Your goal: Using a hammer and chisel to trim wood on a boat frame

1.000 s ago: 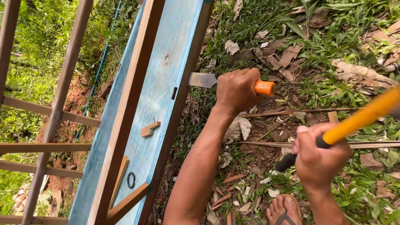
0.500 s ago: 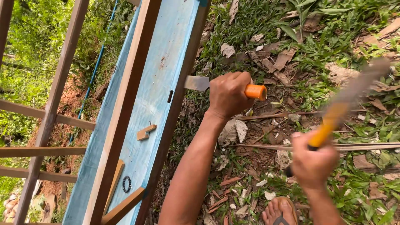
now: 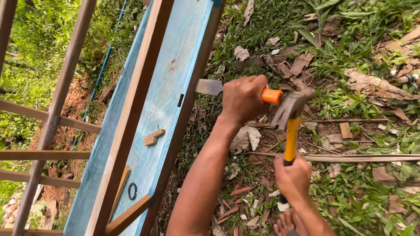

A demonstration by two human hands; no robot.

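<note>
My left hand [image 3: 242, 100] grips a chisel with an orange handle [image 3: 271, 96]; its flat steel blade [image 3: 209, 87] touches the brown edge of a blue-painted wooden door [image 3: 173, 83] that stands on its side. A small dark slot [image 3: 180, 100] sits in the door face just below the blade. My right hand [image 3: 292, 178] holds a hammer by its yellow-and-black handle [image 3: 291, 140]. The steel hammer head [image 3: 292, 105] is at the orange end of the chisel.
A brown wooden frame of rails [image 3: 48, 118] stands at the left. A small wooden latch [image 3: 153, 137] and a dark ring [image 3: 132, 191] are on the door. Grass, dry leaves and sticks [image 3: 350, 83] cover the ground. My bare foot [image 3: 286, 223] shows at the bottom.
The hammer was raised out to the right a second ago; it has swung down and left, and its head now meets the chisel's end. My left hand has stayed on the chisel.
</note>
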